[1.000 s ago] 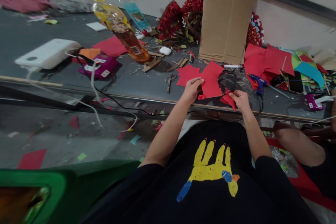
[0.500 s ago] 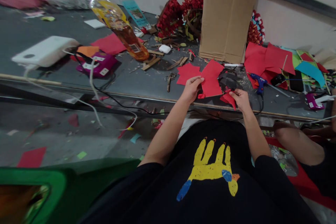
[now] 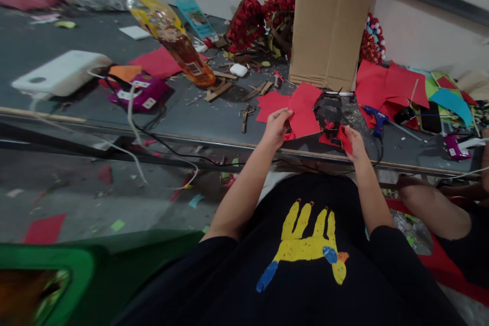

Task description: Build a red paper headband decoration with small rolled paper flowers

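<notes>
My left hand (image 3: pixel 277 126) is closed on the left edge of a red paper sheet (image 3: pixel 305 112), thumb and fingers pinched together. A small crumpled red scrap (image 3: pixel 289 136) shows just below those fingers. My right hand (image 3: pixel 354 143) grips a folded red paper piece (image 3: pixel 345 140) near the table's front edge. Between the hands lies a dark, roughly angular object (image 3: pixel 327 111) with red bits on it; its kind is unclear. Another red paper (image 3: pixel 272 104) with a jagged edge lies beyond my left hand.
A blue glue gun (image 3: pixel 377 119) lies right of my hands, near stacked coloured paper (image 3: pixel 407 84). A cardboard piece (image 3: pixel 331 25) stands behind. Leftward are a tilted tea bottle (image 3: pixel 187 56), a purple power strip (image 3: pixel 141 92) and a white device (image 3: pixel 63 74). Someone's leg (image 3: pixel 435 204) shows at right.
My right hand has shifted slightly right, turning the folded red paper with it. More of the dark object now shows. My left hand keeps its pinch, the sheet slightly left.
</notes>
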Tool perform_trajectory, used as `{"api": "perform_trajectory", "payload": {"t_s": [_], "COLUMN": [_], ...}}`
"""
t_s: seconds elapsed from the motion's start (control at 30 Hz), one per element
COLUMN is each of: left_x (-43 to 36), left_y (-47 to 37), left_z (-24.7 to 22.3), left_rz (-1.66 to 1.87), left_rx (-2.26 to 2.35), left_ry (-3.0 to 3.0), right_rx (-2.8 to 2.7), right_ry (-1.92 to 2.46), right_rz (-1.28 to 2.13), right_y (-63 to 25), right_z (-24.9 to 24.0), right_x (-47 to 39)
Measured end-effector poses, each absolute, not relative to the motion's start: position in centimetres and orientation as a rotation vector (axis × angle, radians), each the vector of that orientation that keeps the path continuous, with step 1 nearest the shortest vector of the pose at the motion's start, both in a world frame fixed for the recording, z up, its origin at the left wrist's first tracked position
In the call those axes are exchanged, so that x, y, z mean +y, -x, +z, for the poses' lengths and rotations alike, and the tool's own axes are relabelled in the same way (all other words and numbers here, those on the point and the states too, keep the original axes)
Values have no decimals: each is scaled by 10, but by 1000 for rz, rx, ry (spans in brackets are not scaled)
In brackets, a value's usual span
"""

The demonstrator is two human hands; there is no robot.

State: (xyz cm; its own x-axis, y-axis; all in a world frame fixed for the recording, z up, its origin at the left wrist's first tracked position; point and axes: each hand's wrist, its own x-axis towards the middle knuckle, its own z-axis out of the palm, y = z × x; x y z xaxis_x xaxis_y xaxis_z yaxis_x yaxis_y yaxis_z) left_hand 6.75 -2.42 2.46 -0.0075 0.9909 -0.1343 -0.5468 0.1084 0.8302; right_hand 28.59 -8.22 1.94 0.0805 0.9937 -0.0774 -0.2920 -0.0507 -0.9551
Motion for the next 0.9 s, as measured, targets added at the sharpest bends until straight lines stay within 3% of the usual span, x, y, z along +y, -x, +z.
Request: {"api": "perform_trajectory", "payload": {"t_s": [0.9], "left_x": [-21], "left_y": [-66], "left_z": [21], "left_rz": [1394], "left_rx": [830], "left_ry": [-624], "right_rx": [-980], "right_ry": [996], "right_rz": [1335], "right_y": [-286], "right_z": [28], "right_x": [-89]}}
